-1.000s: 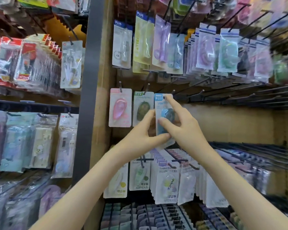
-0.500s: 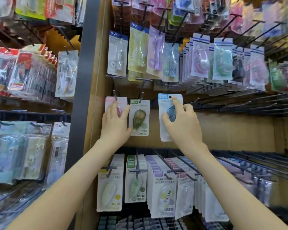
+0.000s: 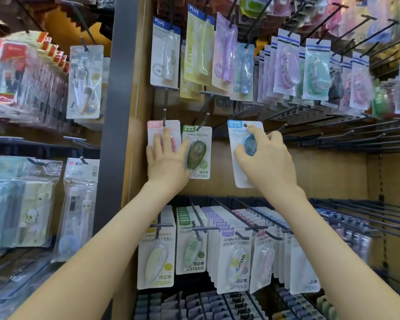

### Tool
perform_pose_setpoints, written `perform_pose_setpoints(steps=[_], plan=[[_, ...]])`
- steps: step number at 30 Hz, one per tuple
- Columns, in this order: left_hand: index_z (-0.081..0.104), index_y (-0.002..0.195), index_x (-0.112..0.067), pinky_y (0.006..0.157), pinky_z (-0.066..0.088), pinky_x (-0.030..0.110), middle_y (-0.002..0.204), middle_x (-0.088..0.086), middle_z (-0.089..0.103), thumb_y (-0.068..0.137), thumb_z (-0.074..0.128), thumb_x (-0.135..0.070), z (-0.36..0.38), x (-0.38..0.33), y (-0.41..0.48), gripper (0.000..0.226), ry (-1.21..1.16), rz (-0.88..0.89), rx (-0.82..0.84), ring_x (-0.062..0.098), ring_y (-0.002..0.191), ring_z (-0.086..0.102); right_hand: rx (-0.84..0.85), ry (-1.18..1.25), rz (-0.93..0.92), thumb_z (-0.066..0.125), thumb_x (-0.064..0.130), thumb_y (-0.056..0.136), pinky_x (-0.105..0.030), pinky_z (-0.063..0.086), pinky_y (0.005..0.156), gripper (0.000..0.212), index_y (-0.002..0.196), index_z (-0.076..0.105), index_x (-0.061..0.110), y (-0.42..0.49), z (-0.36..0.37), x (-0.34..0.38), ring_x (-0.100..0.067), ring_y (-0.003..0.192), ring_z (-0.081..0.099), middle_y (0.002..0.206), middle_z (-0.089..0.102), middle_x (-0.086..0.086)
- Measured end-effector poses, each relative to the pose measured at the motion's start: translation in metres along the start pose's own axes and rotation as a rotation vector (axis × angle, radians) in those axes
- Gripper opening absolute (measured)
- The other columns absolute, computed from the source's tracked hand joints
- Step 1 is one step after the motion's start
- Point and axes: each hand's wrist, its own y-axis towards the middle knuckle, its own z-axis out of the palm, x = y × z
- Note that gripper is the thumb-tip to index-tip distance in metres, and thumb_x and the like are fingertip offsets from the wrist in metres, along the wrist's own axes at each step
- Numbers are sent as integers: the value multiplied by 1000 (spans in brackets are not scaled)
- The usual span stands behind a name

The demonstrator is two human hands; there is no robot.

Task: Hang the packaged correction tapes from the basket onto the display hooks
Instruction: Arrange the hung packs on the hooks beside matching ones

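Since a second ago the left hand (image 3: 165,162) has left the blue correction tape pack (image 3: 237,137) and now lies flat on the pink correction tape pack (image 3: 154,132), fingers straight and pointing up, thumb spread toward the green correction tape pack (image 3: 198,153) just beside it. Pink and green each hang on a hook (image 3: 203,122) in the middle row of the wooden display panel (image 3: 321,172). To the right of the green one, the right hand (image 3: 267,158) holds the blue pack against the panel, thumb on the blister, forefinger stretched up near the punched hole, other fingers curled at the card's right edge; whether the hole sits on a hook I cannot tell. Bare hooks (image 3: 333,135) run off to the right, and a full row of packs (image 3: 233,257) hangs below
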Motion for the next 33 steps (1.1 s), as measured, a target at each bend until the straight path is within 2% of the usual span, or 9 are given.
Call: perform_pose_setpoints(steps=[5,9,13,19,22,25,28,30,33], plan=[[12,154,-35,117,-4,53,159,15,-21,96,53,-41,-1,-5,1,71,-11,-9,60,38,146,-18,142,-31,16,45,44,97,-32,39,74,57,149,28,30,8,14,-2,-24,98,44,117,37,-6],[13,153,-35,117,-3,54,158,15,-23,95,54,-42,-2,-5,1,71,7,-2,71,39,145,-20,297,-34,20,55,42,95,-38,45,89,69,152,18,29,33,49,-10,-31,116,46,132,35,-11],[8,153,-37,117,-4,55,157,15,-26,96,54,-39,-2,-4,3,74,24,-3,86,39,144,-22,416,-100,27,58,34,94,-46,43,96,74,152,13,27,59,84,-12,-41,123,41,136,33,-18],[3,154,-37,114,-9,59,156,13,-31,99,45,-42,-11,-4,1,70,0,11,141,37,143,-28,504,-157,88,62,45,90,-46,43,98,84,153,10,25,74,94,-6,-41,127,43,145,30,-18],[7,155,-36,114,-12,57,158,14,-28,99,46,-41,-21,-8,-10,68,-26,27,120,37,144,-28,488,-138,85,60,38,92,-45,43,99,84,155,7,23,58,73,-6,-36,130,42,150,26,-15],[16,154,-33,116,-5,56,160,18,-16,98,47,-40,-34,-21,-33,64,-47,28,40,38,146,-18,435,-59,-5,55,28,95,-42,45,92,63,149,24,17,30,39,-8,-33,124,47,144,33,-13],[33,151,-24,118,10,53,159,25,9,93,56,-32,-46,-44,-69,63,-111,32,-79,41,146,6,336,17,-95,53,24,96,-41,45,91,52,143,34,16,-7,0,-14,-30,122,47,138,39,-11],[44,144,-12,112,23,54,152,29,26,89,62,-25,-52,-65,-104,59,-188,31,-149,44,140,25,281,100,-168,54,19,96,-39,44,93,47,140,40,13,-40,-28,-25,-28,121,46,135,43,-11],[54,133,-1,101,40,54,137,31,46,87,59,-21,-50,-97,-167,49,-270,8,-259,48,124,45,190,194,-302,56,12,93,-36,43,93,42,134,49,5,-103,-61,-45,-29,116,50,126,52,-13]])
